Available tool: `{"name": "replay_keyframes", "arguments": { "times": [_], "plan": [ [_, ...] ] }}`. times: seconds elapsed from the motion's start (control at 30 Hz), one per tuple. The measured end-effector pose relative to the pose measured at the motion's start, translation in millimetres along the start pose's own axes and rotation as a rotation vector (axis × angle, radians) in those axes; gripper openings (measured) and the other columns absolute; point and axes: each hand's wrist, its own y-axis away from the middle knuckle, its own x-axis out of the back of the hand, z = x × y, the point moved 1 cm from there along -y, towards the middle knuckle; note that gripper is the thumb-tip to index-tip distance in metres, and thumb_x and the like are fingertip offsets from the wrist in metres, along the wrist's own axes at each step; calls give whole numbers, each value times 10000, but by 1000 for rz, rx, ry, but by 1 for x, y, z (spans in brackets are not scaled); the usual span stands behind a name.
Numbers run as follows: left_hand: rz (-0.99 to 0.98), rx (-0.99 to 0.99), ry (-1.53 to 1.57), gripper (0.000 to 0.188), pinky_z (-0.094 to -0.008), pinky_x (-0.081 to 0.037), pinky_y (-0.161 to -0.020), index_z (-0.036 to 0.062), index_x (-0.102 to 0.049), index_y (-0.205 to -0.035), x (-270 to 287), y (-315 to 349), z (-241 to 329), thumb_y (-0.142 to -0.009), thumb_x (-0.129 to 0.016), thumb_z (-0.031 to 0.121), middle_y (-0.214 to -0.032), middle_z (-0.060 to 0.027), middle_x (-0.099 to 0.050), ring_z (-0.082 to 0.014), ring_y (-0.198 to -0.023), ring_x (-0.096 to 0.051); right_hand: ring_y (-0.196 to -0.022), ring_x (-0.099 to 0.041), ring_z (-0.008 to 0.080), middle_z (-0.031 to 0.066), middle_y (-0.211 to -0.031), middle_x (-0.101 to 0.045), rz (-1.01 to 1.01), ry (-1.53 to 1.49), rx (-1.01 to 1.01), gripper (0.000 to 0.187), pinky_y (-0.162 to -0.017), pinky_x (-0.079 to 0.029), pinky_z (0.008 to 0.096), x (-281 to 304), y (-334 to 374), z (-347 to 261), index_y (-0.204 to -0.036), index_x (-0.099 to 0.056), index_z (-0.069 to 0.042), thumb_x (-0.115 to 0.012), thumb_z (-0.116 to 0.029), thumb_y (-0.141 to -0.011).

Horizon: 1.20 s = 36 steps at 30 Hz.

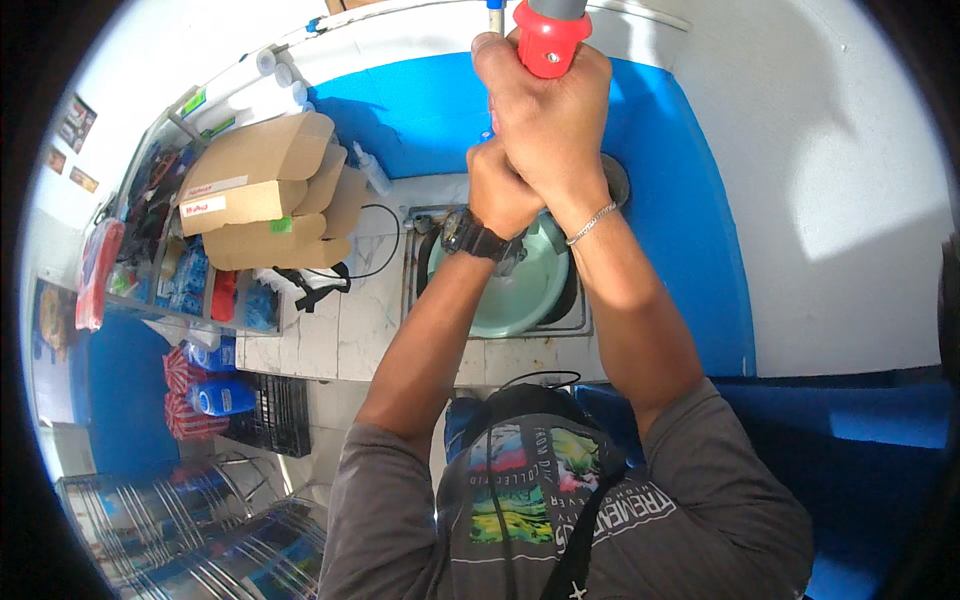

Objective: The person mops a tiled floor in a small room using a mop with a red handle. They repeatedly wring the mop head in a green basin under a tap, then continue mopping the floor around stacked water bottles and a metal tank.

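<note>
Both my hands are raised in front of me, one above the other, over a pale green basin point(520, 290) set in the sink point(413, 300). My right hand point(553, 115) is closed round a thin blue-and-white rod point(495, 22). A red collar point(549, 42) on a thick grey pole point(558, 8) overlaps its knuckles; whether the hand also grips this pole is hidden. Just below, pressed against the right wrist, my left hand point(500, 190) is closed as well. A bit of blue rod shows above its fingers, and the rest is covered.
Left on the tiled counter point(365, 335) stand open cardboard boxes point(265, 185), a clear bottle point(372, 168) and a black cable point(395, 240). A shelf unit point(190, 315) holds packets. Below are a black crate point(280, 415) and blue jugs point(222, 397). The blue-and-white wall point(670, 200) bounds the right side.
</note>
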Motion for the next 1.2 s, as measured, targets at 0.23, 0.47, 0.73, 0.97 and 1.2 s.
{"name": "replay_keyframes", "arguments": {
  "times": [0.23,0.47,0.73,0.97,1.2],
  "plan": [
    [59,25,-83,310,-420,-555,-630,-1,-720,-820,1,5,-6,-735,-870,257,-784,-222,-728,-379,-782,-748,-566,-604,156,76,-623,-620,24,79,-12,199,-539,-478,336,-3,8,-6,-813,-618,17,-717,-138,-888],
    [216,78,-50,307,-453,-550,-632,2,-722,-819,11,13,19,-744,-857,267,-791,-249,-712,-418,-800,-733,-466,-501,61,-11,-511,-548,-17,27,77,308,-443,-395,273,-13,16,-11,-614,-589,-30,-729,-142,-865],
    [244,-16,-73,304,-449,-546,-622,0,-714,-781,25,24,21,-726,-865,258,-765,-249,-700,-424,-771,-726,-479,-494,57,-20,-533,-554,-33,-40,78,320,-447,-385,266,-27,37,-27,-617,-586,-30,-752,-133,-870],
    [268,-13,-187,339,-434,-544,-618,9,-689,-765,54,56,34,-712,-878,285,-750,-245,-695,-391,-728,-732,-496,-491,58,-33,-581,-554,-64,29,242,297,-457,-383,265,-49,73,-50,-684,-572,-80,-759,-141,-907],
    [447,-81,-45,371,-424,-555,-658,1,-709,-857,77,80,63,-710,-879,296,-808,-241,-709,-386,-756,-736,-472,-470,76,-11,-566,-533,-208,-22,8,308,-444,-370,279,-66,105,-78,-694,-551,-86,-738,-138,-933]
  ]
}}
